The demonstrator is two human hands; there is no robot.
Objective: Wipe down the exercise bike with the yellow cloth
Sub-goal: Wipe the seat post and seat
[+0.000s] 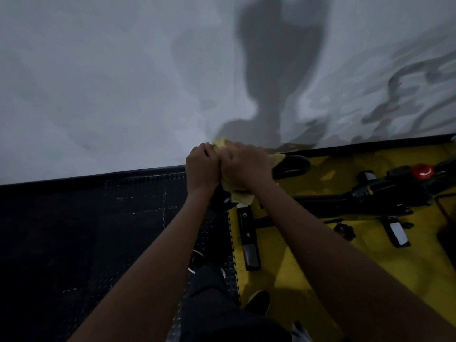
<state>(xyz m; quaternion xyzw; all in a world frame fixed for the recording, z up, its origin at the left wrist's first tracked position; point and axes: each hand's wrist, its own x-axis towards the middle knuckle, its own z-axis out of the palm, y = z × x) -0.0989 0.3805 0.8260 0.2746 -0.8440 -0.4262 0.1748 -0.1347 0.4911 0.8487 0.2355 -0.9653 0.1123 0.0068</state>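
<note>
The soft, crumpled yellow cloth [240,191] is bunched between the person's two hands, high over the rear end of the black exercise bike [370,193]. One wrinkled corner of the cloth pokes up above the knuckles, another fold hangs below the wrists, and a paler flap spreads to the right over the black padded saddle [293,166]. The fabric looks thin and limp, with a dull mustard tone in the dim light.

The left hand [202,166] is curled into a fist, its fingers [204,150] pressed together and gripping the upper edge of the cloth. The right hand [244,169] lies just beside it, touching it, with its fingers curled down over the cloth and pressing it onto the saddle; the fingertips themselves are hidden under the fabric.

The bike stretches away to the right, its black frame carrying a round red knob [422,171] and a pedal [396,233] with a pale strap. A black stabiliser bar [248,236] sits on the yellow floor mat [345,262]. To the left lies a dark studded floor mat [86,230], joined to the yellow one along a toothed seam. Behind them rises a pale grey wall [98,70] marked by a shadow. The person's dark trouser leg [212,302] and dark shoe [257,301] show at the bottom.
</note>
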